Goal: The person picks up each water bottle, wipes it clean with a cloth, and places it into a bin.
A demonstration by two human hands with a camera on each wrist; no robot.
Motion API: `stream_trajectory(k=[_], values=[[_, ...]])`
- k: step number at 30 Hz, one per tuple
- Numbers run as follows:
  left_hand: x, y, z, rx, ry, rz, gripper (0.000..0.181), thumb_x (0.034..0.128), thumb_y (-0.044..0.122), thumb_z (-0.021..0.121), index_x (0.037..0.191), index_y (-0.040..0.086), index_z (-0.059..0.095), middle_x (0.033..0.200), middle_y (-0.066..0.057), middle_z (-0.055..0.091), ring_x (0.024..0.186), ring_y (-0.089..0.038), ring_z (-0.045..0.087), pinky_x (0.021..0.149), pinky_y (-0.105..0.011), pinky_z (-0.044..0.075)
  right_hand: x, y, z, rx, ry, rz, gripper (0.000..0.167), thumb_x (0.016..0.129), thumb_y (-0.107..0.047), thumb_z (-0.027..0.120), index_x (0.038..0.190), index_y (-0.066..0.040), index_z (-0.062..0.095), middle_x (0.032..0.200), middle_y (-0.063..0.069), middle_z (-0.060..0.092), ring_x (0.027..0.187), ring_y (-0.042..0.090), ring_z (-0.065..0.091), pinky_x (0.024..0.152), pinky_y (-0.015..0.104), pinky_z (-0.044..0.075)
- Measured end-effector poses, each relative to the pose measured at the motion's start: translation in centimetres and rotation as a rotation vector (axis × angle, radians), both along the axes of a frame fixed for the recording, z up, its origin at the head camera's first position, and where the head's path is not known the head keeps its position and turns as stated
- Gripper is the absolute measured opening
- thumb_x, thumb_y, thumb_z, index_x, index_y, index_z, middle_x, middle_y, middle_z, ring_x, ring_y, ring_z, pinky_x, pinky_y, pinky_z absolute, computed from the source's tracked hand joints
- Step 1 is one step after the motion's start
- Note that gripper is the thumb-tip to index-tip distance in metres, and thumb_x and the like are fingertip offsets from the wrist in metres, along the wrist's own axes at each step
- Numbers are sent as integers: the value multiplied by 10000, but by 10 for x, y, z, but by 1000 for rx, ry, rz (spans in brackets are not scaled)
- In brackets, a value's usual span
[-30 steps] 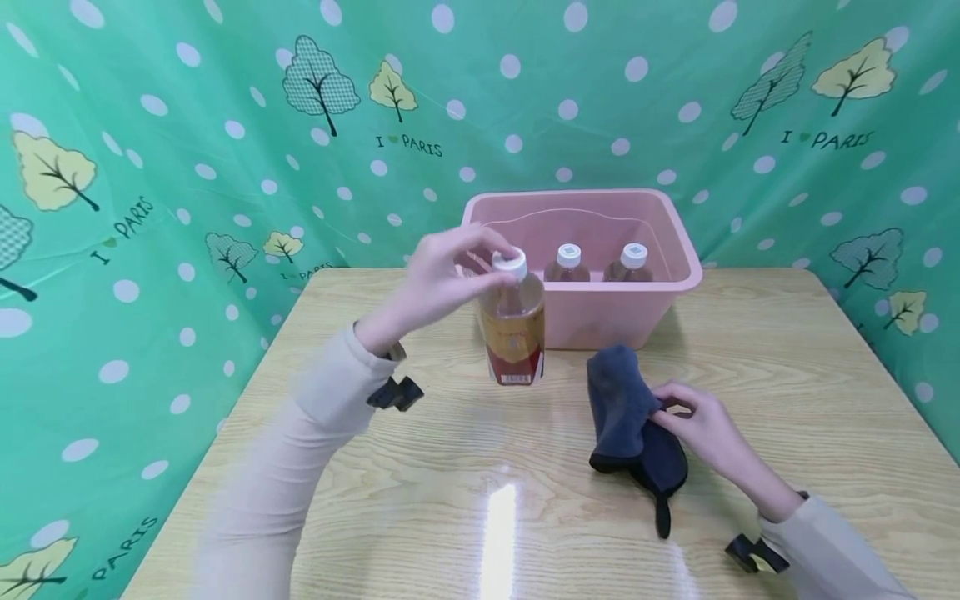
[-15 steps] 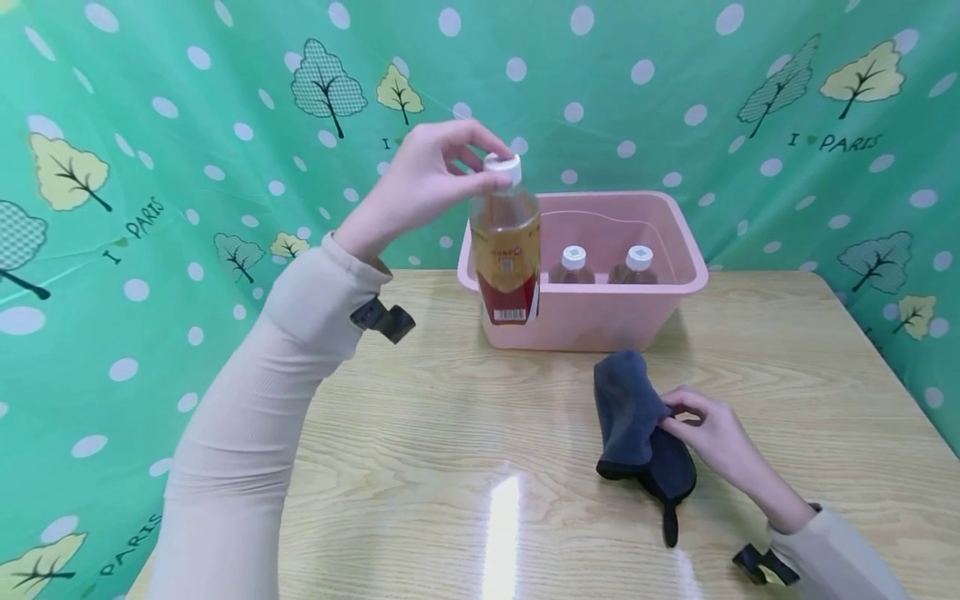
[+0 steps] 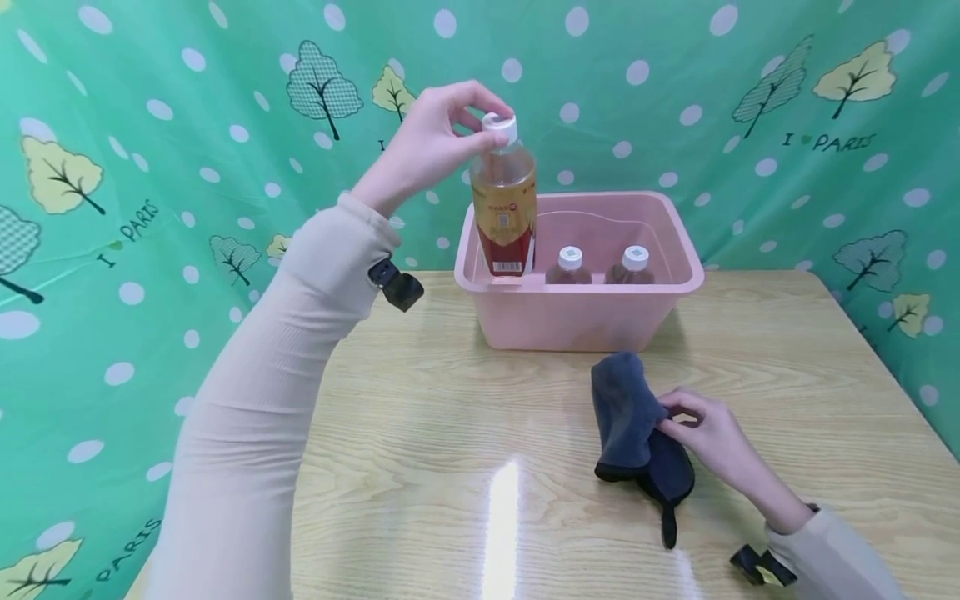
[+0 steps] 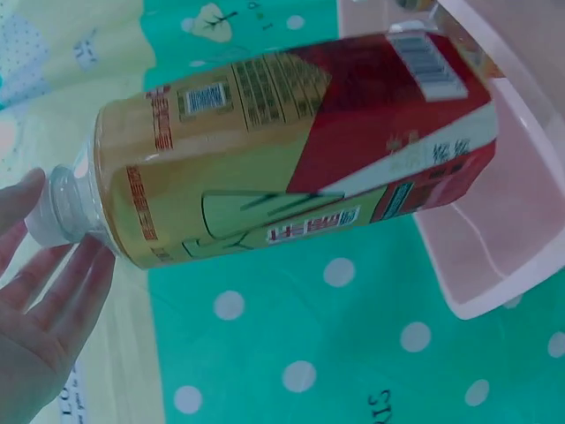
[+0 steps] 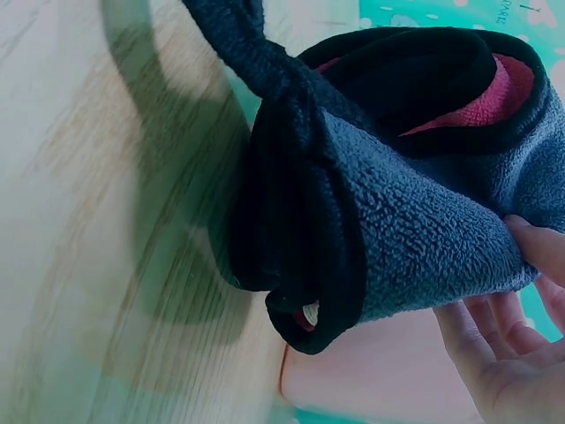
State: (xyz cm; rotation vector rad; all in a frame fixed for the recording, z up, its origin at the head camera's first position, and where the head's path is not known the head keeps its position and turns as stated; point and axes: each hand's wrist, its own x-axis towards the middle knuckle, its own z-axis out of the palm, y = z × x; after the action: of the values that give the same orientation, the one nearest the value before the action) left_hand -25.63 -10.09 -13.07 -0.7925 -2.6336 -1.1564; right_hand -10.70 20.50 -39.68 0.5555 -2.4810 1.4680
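My left hand [image 3: 450, 137] grips the white cap of a drink bottle [image 3: 504, 208] with a gold and red label. The bottle hangs upright at the left end of a pink bin [image 3: 577, 321], its base level with the rim in the head view. In the left wrist view the fingers [image 4: 71, 296] curl about the cap, and the bottle [image 4: 291, 150] points towards the bin [image 4: 521, 221]. My right hand [image 3: 708, 433] pinches a grey-blue cloth [image 3: 626, 408] with black edging, lower right of the bin. Pink lining shows in the folded cloth [image 5: 424, 212] in the right wrist view.
Two white-capped bottles, one in the middle [image 3: 570, 265] and one at the right [image 3: 633, 263], stand inside the bin. Under the bin lies a wooden table [image 3: 420, 467], and a green dotted curtain [image 3: 600, 92] hangs behind and beside it.
My left hand has raised the bottle from in front of the bin to above its left rim. The right hand and the cloth have stayed nearly in place.
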Motion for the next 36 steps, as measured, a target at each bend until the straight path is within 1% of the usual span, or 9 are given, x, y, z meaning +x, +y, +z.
stream_trajectory(k=[5,10,11,16,20,25,28,33,36], values=[[-10,2,-10,-32,-36,19,297,835,229,615,1106,111,578,1147,14,535,939,-125,508,756,-282,447,0,0,-2,-10,0,7,169,707,168,621,842,66,610,829,-163,552,766,-67,514,598,108,469],[-21,1,-25,-60,-61,28,284,844,175,602,1119,107,584,1130,0,550,907,-120,525,742,-249,458,0,1,-2,-4,-2,8,165,713,158,623,849,66,611,833,-159,555,771,-65,516,601,113,472],[-23,1,-28,-66,-56,26,279,845,161,598,1117,101,587,1120,-3,558,893,-119,530,738,-244,459,0,1,-2,-1,-4,7,164,716,155,622,852,63,612,833,-159,554,771,-65,516,603,114,473],[-32,2,-44,-85,-77,24,268,844,123,591,1110,85,590,1136,-26,562,885,-141,544,735,-245,467,1,0,0,10,-18,-4,156,726,138,623,857,52,615,832,-159,552,773,-68,514,609,120,475],[-36,4,-55,-100,-102,43,260,851,102,574,1110,96,592,1148,-23,551,883,-148,532,678,-230,465,1,0,0,24,-26,-17,153,729,127,628,860,47,620,833,-148,556,775,-67,512,609,130,478],[-37,6,-67,-97,-137,60,248,856,82,561,1101,92,596,1133,-34,552,876,-175,520,615,-223,449,2,0,0,30,-31,-27,154,729,125,630,860,45,623,832,-149,555,772,-70,512,610,132,479],[-38,6,-76,-98,-151,57,238,854,73,562,1089,79,599,1100,-53,548,865,-182,518,640,-222,455,2,0,-1,24,-27,-24,153,722,135,630,853,57,619,830,-152,555,771,-71,512,607,130,477],[-41,6,-91,-96,-162,22,228,851,45,556,1074,57,598,1076,-76,555,906,-188,553,772,-252,475,1,-1,-2,8,-14,-7,154,717,149,625,841,57,616,826,-156,557,765,-67,514,599,126,474],[-42,6,-98,-87,-179,8,226,850,36,554,1071,52,594,1061,-79,580,913,-188,563,799,-263,471,1,-1,-3,-1,-9,0,156,715,155,623,836,57,616,825,-157,557,763,-63,516,598,124,474]])
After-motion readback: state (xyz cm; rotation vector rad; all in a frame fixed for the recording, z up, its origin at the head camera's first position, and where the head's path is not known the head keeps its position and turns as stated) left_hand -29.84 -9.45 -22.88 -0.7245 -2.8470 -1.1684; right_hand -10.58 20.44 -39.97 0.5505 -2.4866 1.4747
